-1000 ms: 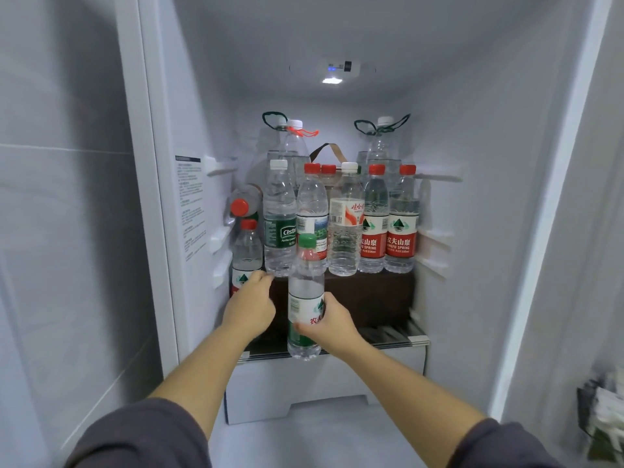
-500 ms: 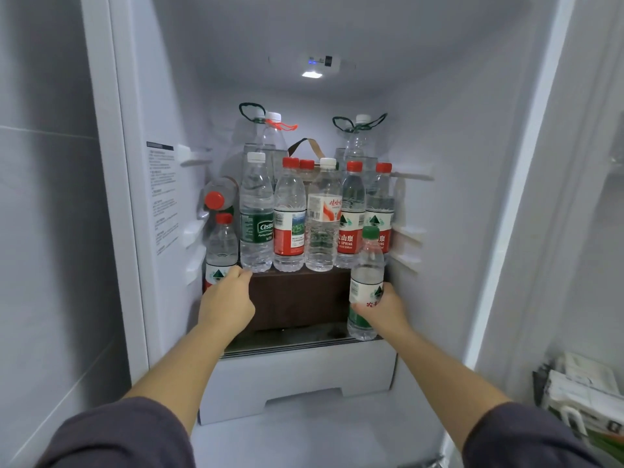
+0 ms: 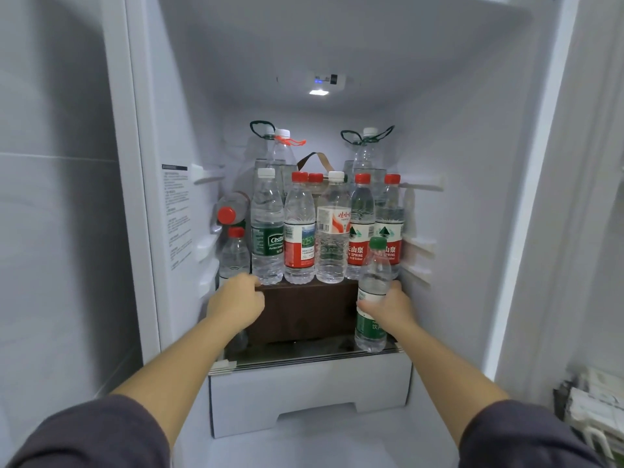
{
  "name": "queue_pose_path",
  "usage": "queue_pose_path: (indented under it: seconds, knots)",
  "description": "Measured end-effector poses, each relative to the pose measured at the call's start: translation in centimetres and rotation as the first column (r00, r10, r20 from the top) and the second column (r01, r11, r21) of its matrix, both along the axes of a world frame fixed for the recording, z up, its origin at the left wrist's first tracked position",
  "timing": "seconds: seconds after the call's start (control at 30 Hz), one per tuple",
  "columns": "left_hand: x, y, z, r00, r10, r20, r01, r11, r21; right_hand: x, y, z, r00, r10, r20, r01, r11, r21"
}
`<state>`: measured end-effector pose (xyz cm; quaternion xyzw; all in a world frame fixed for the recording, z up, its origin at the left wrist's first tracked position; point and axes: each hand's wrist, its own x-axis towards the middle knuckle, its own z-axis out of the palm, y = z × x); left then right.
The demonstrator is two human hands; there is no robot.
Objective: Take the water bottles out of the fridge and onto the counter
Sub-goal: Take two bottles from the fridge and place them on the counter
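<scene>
Head view: I see the right hand (image 3: 388, 307) gripping the green-cap bottle (image 3: 374, 285) upright at the shelf's (image 3: 304, 359) front right corner, near the fridge's right wall (image 3: 456, 231); left hand (image 3: 236, 300) curled at the small red-cap bottle (image 3: 235, 256), grip unclear.

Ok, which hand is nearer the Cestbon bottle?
Left. The left hand is just below-left of the base of the Cestbon bottle, in front of the small bottle. The right hand is further right, holding the green-cap bottle.
</scene>
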<state>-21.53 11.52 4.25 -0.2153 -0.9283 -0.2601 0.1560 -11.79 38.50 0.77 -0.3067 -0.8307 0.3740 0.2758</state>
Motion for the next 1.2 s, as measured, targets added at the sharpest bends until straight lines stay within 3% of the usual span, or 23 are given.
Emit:
queue_pose_path:
  seconds: [0.07, 0.17, 0.23, 0.47, 0.67, 0.77, 0.9, 1.03, 1.2]
  knots:
    - [0.0, 0.1, 2.1, 0.996, 0.088, 0.030, -0.093, 0.958, 0.272, 0.0, 0.0, 0.0, 1.000, -0.008, 0.014, 0.008, 1.000, 0.023]
    - [-0.8, 0.8, 5.9, 0.983, 0.091, 0.160, -0.175, 0.722, 0.669, 0.1, -0.1, 0.0, 1.000, -0.016, 0.022, 0.015, 0.999, 0.031]
    - [-1.6, 1.4, 7.9, 0.974, 0.062, 0.218, -0.210, 0.608, 0.766, 0.2, -0.2, 0.0, 1.000, -0.014, 0.021, 0.014, 1.000, 0.019]
    - [-5.1, 2.0, 11.4, 0.927, 0.002, 0.376, -0.308, 0.577, 0.756, 0.2, 0.1, -0.4, 1.000, 0.012, 0.020, -0.013, 1.000, 0.016]
    - [-7.1, 2.4, 12.6, 0.854, -0.094, 0.511, -0.414, 0.471, 0.779, -0.3, 1.0, -0.7, 0.998, 0.063, -0.017, -0.063, 0.998, -0.019]
    - [-7.3, 2.5, 12.2, 0.858, -0.106, 0.503, -0.430, 0.388, 0.815, -0.2, 1.0, -0.6, 0.997, 0.070, -0.024, -0.070, 0.997, -0.019]
    - [-6.1, 2.6, 11.5, 0.889, -0.063, 0.453, -0.406, 0.350, 0.845, 0.0, 0.7, -0.5, 0.998, 0.066, -0.019, -0.067, 0.998, -0.016]
    - [-3.5, 1.7, 11.8, 0.900, -0.013, 0.437, -0.401, 0.372, 0.837, 0.6, 0.2, -0.2, 0.998, 0.059, -0.009, -0.059, 0.998, -0.003]
    - [1.7, 0.1, 13.9, 0.915, 0.064, 0.399, -0.381, 0.468, 0.798, 1.2, -0.3, 0.2, 0.997, 0.080, -0.007, -0.080, 0.997, 0.007]
